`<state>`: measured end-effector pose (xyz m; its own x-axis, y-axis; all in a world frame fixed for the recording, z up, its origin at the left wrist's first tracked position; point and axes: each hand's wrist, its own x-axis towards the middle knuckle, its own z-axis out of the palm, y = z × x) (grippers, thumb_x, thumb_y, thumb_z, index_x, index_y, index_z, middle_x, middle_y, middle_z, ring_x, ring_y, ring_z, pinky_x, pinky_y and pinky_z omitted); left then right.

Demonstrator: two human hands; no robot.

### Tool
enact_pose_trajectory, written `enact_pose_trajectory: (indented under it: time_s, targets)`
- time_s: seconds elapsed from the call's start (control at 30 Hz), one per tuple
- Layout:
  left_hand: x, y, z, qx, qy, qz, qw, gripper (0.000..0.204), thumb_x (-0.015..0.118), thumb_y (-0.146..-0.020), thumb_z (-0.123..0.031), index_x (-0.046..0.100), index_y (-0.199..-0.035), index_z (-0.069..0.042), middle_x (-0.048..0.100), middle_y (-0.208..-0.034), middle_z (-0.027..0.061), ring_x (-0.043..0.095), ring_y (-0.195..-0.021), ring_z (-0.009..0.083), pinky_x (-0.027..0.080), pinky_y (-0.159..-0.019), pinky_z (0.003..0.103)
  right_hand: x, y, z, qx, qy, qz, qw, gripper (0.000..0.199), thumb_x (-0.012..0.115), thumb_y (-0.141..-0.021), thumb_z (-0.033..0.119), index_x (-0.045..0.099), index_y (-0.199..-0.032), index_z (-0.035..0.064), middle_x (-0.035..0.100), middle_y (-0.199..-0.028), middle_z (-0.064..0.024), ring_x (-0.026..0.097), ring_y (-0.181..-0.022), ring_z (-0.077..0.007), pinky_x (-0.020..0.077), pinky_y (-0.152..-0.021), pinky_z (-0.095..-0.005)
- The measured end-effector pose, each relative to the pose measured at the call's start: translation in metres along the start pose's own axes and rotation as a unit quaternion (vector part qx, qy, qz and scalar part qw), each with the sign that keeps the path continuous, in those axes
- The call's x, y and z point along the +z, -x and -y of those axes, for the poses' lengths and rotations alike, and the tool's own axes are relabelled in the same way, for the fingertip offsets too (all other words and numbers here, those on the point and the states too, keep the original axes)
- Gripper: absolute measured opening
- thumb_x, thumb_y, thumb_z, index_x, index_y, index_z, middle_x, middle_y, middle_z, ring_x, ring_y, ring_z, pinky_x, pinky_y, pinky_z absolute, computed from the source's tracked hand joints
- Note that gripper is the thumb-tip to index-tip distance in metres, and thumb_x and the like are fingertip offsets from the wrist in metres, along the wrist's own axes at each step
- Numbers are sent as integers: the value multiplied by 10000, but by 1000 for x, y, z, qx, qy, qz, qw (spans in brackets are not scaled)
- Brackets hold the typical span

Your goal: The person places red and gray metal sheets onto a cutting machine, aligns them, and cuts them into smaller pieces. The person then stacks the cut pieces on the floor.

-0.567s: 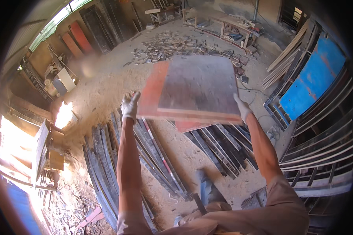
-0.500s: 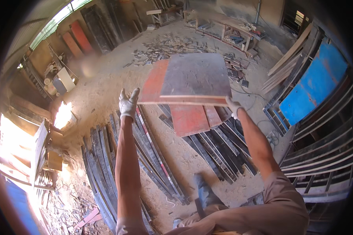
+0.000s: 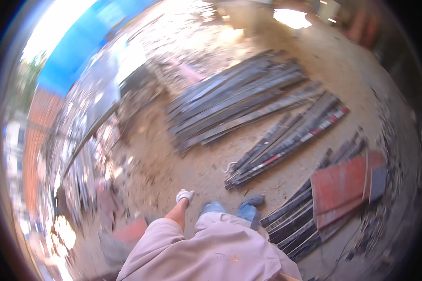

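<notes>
Red panels on dark strips, near right, well apart from our gloved left hand, grip unclear through blur

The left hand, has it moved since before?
Yes. The left hand has moved closer to the body: before, it showed by the far end of the red-marked strip; now it shows beyond the near end.

Legible text from where I stand: none. Pale shirt, front: small faint marking with an orange mark just beside it; both blurred, can't tell whether letters. Long dark strip on the ground: red and white patches along it, too smeared to make out any characters.
</notes>
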<state>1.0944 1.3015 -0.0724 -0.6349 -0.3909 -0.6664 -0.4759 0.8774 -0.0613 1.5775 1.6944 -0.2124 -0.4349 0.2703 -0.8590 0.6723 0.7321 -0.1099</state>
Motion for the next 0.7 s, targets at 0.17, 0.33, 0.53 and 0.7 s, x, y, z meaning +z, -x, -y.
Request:
enact_pose_trajectory:
  time_s: [0.17,0.33,0.53,0.7]
  targets:
    - [11,-5,221,-215,196,-88,953,550,695,-869,-455,773,-1189,-14,738,-1250,244,705,-1197,409,556,-998,496,-88,-38,-29,64,-249,19,966,158,592,-916,210,637,-771,167,601,-789,-84,638,-735,-269,479,-577,-437]
    - [146,19,311,-241,350,-22,905,666,776,-822,-570,751,-1248,-59,695,-1362,223,655,-1295,371,518,-1077,471,-190,-83,9,113,-549,-25,827,243,588,-910,124,508,-682,153,463,-669,-45,547,-609,-231,396,-479,-379]
    - [201,28,314,-139,457,103,872,576,699,-891,-571,787,-1206,-97,742,-1290,177,686,-1236,327,512,-1067,445,-257,-107,214,-62,-439,-144,885,181,528,-941,-53,619,-1039,69,546,-821,-51,530,-557,-174,431,-466,-320]
    - [206,23,398,-225,494,38,839,548,682,-920,-559,788,-1181,-89,755,-1243,191,698,-1203,343,518,-1036,451,-189,-90,412,-217,-173,-60,959,462,803,-806,-111,705,-1240,14,722,-1084,-119,698,-929,-237,607,-756,-375]
